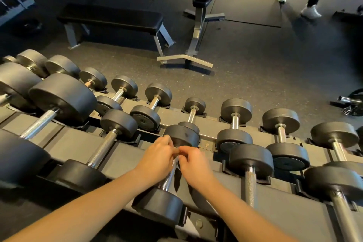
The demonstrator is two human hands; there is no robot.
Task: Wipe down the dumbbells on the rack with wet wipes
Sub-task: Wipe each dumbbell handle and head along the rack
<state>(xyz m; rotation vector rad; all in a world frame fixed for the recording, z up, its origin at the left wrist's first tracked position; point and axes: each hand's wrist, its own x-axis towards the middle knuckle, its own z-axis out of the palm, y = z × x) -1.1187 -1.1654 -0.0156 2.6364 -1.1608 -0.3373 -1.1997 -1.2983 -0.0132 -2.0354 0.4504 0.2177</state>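
A two-tier rack (pixel 206 144) holds several black round-headed dumbbells with chrome handles. Both my hands meet over one small dumbbell (pixel 182 135) in the near row, at the upper end of its knurled handle (pixel 170 178). My left hand (pixel 157 158) curls its fingers at the handle just under the far head. My right hand (pixel 193 161) is beside it, fingers curled, pinching something small between the two hands. No wipe is plainly visible; the hands hide that spot.
A flat bench (pixel 112 18) and an upright seat frame (pixel 198 25) stand on the dark rubber floor beyond the rack. A person's legs in white shoes (pixel 310 11) are at the top right. A bar and chain (pixel 351 102) lie at the right edge.
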